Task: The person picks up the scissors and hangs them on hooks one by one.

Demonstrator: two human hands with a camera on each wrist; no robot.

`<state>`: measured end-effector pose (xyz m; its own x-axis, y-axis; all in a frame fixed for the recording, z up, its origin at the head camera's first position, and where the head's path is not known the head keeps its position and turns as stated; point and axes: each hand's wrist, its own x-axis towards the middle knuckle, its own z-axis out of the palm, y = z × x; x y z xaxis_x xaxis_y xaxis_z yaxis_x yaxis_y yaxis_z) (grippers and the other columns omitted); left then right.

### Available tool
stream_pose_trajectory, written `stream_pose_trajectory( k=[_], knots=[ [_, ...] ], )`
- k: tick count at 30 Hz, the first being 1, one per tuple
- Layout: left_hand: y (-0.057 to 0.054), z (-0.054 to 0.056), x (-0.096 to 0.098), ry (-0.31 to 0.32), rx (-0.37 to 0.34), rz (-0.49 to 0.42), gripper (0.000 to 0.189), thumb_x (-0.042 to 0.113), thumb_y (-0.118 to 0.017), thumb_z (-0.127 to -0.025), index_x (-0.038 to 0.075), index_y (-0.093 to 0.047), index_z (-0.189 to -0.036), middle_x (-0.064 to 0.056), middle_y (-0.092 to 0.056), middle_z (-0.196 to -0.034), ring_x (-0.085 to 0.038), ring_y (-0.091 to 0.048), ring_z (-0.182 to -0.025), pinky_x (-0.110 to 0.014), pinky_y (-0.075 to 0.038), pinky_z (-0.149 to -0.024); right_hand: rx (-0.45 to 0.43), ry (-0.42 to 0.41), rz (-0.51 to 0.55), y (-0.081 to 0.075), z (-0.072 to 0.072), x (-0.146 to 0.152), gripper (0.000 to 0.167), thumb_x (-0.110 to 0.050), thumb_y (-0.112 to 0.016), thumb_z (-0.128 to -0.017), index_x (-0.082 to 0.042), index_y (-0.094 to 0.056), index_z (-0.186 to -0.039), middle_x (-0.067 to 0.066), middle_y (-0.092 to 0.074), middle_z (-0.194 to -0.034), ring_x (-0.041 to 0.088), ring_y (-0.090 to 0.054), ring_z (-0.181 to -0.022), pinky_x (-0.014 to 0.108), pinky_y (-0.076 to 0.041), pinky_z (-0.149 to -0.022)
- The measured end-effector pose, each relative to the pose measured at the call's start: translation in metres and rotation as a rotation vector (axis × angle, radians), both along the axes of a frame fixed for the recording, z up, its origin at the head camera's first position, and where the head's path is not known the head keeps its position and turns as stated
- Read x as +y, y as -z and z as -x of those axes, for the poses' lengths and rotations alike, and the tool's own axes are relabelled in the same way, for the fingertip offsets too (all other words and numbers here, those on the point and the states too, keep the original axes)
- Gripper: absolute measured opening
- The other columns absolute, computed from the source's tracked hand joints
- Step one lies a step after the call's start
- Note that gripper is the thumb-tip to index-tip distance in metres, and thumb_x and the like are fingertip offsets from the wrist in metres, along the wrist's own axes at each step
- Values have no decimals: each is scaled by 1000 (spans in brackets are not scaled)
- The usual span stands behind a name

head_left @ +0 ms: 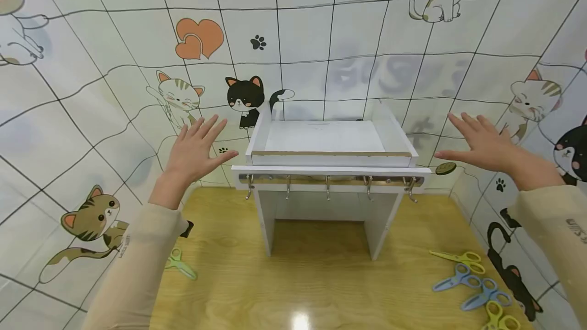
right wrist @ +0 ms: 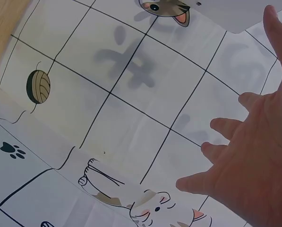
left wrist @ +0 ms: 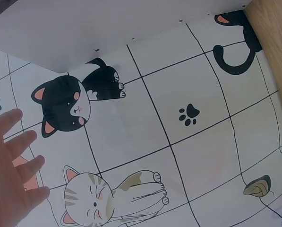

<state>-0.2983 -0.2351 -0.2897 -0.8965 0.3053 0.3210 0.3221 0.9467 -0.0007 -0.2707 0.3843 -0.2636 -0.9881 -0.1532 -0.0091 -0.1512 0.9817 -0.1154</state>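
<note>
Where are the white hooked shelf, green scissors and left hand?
White hooked shelf [head_left: 330,160], head view: upper front board.
Green scissors [head_left: 185,269], head view: blade.
Left hand [head_left: 194,148], head view: back of the hand.

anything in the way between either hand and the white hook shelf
Nothing visible stands between the left hand or the right hand and the white hook shelf. The scissors lie lower, on the table, off to the sides.

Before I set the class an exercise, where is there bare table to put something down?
Bare: the table in front of the white shelf unit, between green scissors at left and blue scissors at right; also underneath the unit, between its side panels. Crowded: the right side, where yellow scissors join the blue.
</note>
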Motion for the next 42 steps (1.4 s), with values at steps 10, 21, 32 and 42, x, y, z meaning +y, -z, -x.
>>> stream_pose_trajectory(
  k=[10, 21, 32, 42],
  knots=[
    [-5, -7, 16, 139, 105, -32, 78, 63, -49, -97, 27, -22, -160, -2, -21, -168, -32, -19, -155, -57, -13, -126, -4, -12, 12, 7, -2, 4, 111, -65, -58, -91, -17, 15, -159, 34, 5, -162, 61, 6, -146, 88, -1, -100],
    [-16, -19, 36, 318, 201, -107, 68, 51, -55, -99, 25, -32, -158, -3, -32, -164, -29, -30, -152, -51, -27, -123, 3, -31, 0, 7, 0, 6, 112, -60, -64, -89, -10, 6, -160, 38, -10, -159, 65, -7, -142, 84, -10, -104],
    [-11, -31, 50, 491, 238, -220, 60, 34, -71, -92, 21, -50, -148, -4, -49, -154, -29, -50, -138, -49, -54, -94, 26, -54, -32, 20, -5, 5, 109, -57, -67, -89, -1, -6, -159, 43, -22, -152, 65, -21, -136, 80, -22, -104],
    [3, -28, 50, 605, 307, -262, 51, 25, -79, -86, 18, -65, -134, -5, -64, -138, -27, -63, -125, -33, -54, -66, 22, -117, 47, 27, -13, 6, 100, -49, -69, -91, 0, -13, -159, 41, -26, -153, 61, -30, -135, 77, -29, -103]
  ],
)
